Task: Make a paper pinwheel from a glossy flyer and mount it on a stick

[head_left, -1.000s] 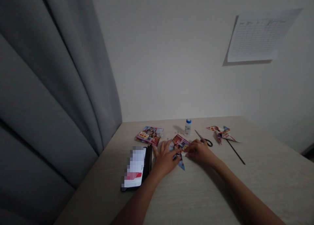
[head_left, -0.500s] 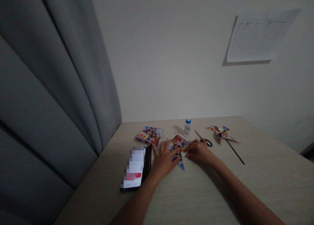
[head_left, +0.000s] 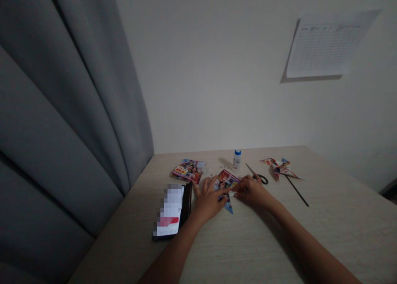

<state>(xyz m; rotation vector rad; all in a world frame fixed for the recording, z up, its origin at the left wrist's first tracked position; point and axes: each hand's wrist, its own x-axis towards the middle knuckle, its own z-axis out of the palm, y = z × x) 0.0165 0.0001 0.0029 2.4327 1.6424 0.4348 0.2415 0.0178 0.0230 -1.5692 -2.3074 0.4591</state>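
A colourful printed paper piece (head_left: 227,177) lies on the table, with a pointed blue corner toward me. My left hand (head_left: 208,198) rests on its left side with fingers spread, pressing it down. At the paper's right side, my right hand (head_left: 250,191) has its fingertips pinched on an edge, partly hiding it. Just beyond my right hand are scissors (head_left: 263,178) with black handles. A small clear bottle with a blue cap (head_left: 237,160) stands behind the paper. To the right lies a finished-looking paper pinwheel (head_left: 281,169) on a dark stick (head_left: 297,189).
A phone (head_left: 170,213) with a lit, blurred screen lies left of my left forearm, beside dark sticks (head_left: 187,201). Behind it is a stack of printed paper (head_left: 189,171). A grey curtain (head_left: 77,110) borders the table's left side; a written sheet (head_left: 324,48) hangs on the wall.
Hardly anything differs. Both hands keep their places on the paper, and the whole view has shifted very slightly.
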